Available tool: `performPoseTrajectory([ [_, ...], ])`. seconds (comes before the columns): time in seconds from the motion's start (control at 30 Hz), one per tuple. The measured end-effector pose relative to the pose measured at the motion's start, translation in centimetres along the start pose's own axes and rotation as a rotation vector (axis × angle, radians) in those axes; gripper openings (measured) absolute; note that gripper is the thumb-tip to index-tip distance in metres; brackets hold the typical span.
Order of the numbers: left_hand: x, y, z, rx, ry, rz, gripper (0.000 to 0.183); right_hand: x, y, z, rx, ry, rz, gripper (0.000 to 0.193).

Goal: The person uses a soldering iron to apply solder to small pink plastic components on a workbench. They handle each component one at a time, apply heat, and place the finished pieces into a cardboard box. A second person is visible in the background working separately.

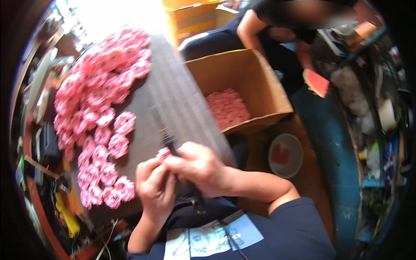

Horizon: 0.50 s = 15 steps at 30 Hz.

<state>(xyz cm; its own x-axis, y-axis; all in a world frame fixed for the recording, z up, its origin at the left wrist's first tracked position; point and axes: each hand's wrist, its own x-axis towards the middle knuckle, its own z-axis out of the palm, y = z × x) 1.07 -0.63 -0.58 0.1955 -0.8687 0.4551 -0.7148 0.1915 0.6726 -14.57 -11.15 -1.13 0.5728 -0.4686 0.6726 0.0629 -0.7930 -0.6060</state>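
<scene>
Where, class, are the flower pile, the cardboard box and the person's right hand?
Flower pile (pixel 96 99): head view, on blossoms near its middle.
Cardboard box (pixel 255 86): head view, on its inner wall.
Right hand (pixel 199 167): head view, on the back of the hand.

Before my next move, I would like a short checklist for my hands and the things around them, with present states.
1. Small pink piece at the left hand: ok, at its fingertips.
2. Right hand close to left: ok, fingers meet there.
3. Dark object by the right hand, firmly held: cannot tell, blurred.
4. Full view of the piece: not ok, fingers partly cover it.
5. Cardboard box open: ok, pink pieces inside.
</scene>
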Motion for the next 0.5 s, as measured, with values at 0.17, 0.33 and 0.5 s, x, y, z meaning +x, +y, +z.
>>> performPoseTrajectory([
  [0.17, 1.0, 0.7, 0.3, 0.011, -0.003, 0.042, 0.020, -1.1, 0.1, -1.0, -0.133, 0.065, -0.213, 0.045],
  [0.33, 0.7, 0.8, -0.2, 0.033, 0.001, 0.036, 0.021, -1.3, -0.7, -1.0, -0.182, -0.024, -0.169, 0.040],
  [0.5, 0.6, 0.7, 0.2, 0.026, 0.031, 0.040, 0.020, -1.7, -0.3, -0.9, -0.155, -0.031, -0.181, 0.049],
])
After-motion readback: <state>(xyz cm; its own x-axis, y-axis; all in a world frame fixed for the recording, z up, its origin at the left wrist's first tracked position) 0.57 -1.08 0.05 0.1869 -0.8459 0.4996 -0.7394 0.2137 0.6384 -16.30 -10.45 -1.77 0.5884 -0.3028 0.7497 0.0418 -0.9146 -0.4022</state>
